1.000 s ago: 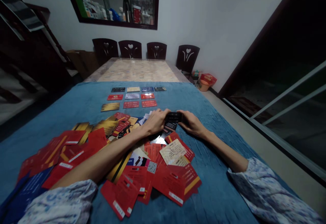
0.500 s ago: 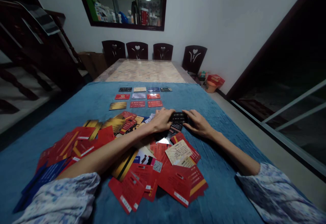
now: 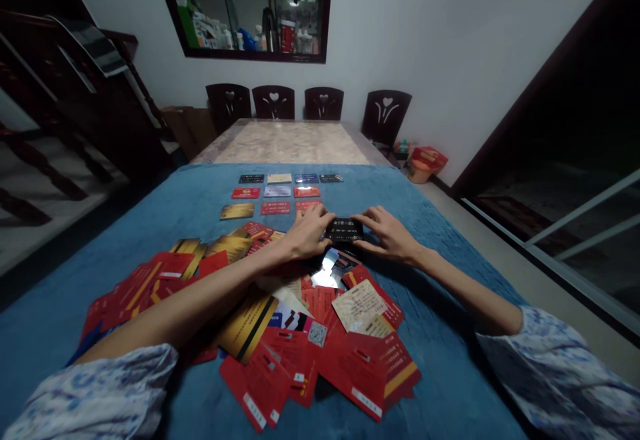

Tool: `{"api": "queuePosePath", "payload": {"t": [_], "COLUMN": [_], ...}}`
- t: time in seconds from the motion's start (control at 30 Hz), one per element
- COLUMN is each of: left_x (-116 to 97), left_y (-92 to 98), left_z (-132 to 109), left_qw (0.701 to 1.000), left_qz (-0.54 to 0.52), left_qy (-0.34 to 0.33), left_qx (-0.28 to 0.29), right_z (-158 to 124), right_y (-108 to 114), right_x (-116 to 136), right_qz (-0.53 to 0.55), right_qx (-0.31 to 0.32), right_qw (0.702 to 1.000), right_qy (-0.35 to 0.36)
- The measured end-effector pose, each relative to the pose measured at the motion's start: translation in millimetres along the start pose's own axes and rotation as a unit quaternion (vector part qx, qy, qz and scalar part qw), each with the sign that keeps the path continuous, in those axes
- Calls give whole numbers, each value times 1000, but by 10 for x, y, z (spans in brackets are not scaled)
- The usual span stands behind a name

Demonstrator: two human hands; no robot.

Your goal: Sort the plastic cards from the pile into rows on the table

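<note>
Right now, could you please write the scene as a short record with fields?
left hand: fingers at one end of a black card
right hand: fingers at its other end
sorted rows: ten cards, three rows, on a blue cloth
loose pile: mostly red and gold cards, nearer the person
background: four dark chairs

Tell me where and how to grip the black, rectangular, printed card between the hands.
The black, rectangular, printed card is probably best gripped at its short ends, the left hand coming from the left, the right hand from the right: it is wider than tall, and that grip leaves its printed face largely uncovered.
</note>
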State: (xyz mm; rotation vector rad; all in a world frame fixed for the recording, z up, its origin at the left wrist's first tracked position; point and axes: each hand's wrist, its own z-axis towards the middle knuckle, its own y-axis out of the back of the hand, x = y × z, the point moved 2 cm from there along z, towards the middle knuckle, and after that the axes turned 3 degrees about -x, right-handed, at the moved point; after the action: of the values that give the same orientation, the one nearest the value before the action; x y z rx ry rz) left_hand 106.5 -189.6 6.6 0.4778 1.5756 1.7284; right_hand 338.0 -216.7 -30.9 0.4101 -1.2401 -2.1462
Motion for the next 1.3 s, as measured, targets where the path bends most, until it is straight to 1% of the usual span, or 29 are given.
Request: {"api": "queuePosePath", "payload": {"t": [0.17, 0.4, 0.73, 0.93, 1.07, 1.3], "left_x": [80, 299, 689, 859, 987, 1328], "left_y": [103, 230, 346, 424, 498, 634], "left_z": [-91, -181, -277, -363, -396, -421], "left_qw": [999, 997, 993, 992, 989, 989], "left_qz": [48, 78, 107, 102, 121, 103], "left_qy": [-11, 15, 56, 74, 85, 107], "left_qx": [-4, 6, 7, 5, 19, 1], "right_z": [221, 552, 1058, 1275, 1471, 1875], "right_y": [-57, -169, -376, -484, -545, -600], "right_x": [19, 69, 165, 249, 308, 427], "right_qz": [8, 25, 20, 17, 11, -2], "right_qx": [28, 78, 93, 98, 110, 134], "right_qw": [999, 996, 995, 993, 992, 990], "right_qy": [30, 27, 38, 57, 64, 47]}}
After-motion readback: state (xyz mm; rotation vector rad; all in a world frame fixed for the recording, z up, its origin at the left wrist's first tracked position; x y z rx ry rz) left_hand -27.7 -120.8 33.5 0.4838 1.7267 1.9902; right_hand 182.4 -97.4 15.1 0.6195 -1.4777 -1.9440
